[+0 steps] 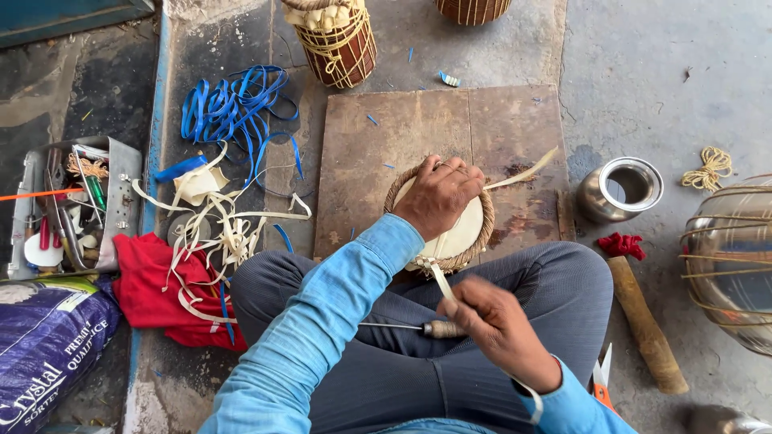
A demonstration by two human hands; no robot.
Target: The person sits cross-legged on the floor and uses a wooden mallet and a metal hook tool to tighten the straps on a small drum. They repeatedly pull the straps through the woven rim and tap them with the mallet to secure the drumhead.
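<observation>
**Drumhead lacing, seated on floor**

Round pale drumhead (460,233) with woven rim lay on a brown board (378,153), just above the crossed legs. Left hand (438,195) pressed on top of it, fingers curled over the rim at its 12 o'clock edge. A pale strap (441,278) ran from the rim at 6 o'clock down to the right hand (497,328), which was closed around it and around an awl-like tool (418,328), shaft pointing to 9 o'clock. Another strap end stuck out at 2 o'clock.

At 3 o'clock of the drumhead: steel pot (623,189), and below it a wooden mallet (643,321) with red cloth. At 9 o'clock: loose pale strips (217,225), blue straps (233,104), red cloth (153,289), open metal toolbox (76,205). At 11 o'clock stood a laced drum (338,44).
</observation>
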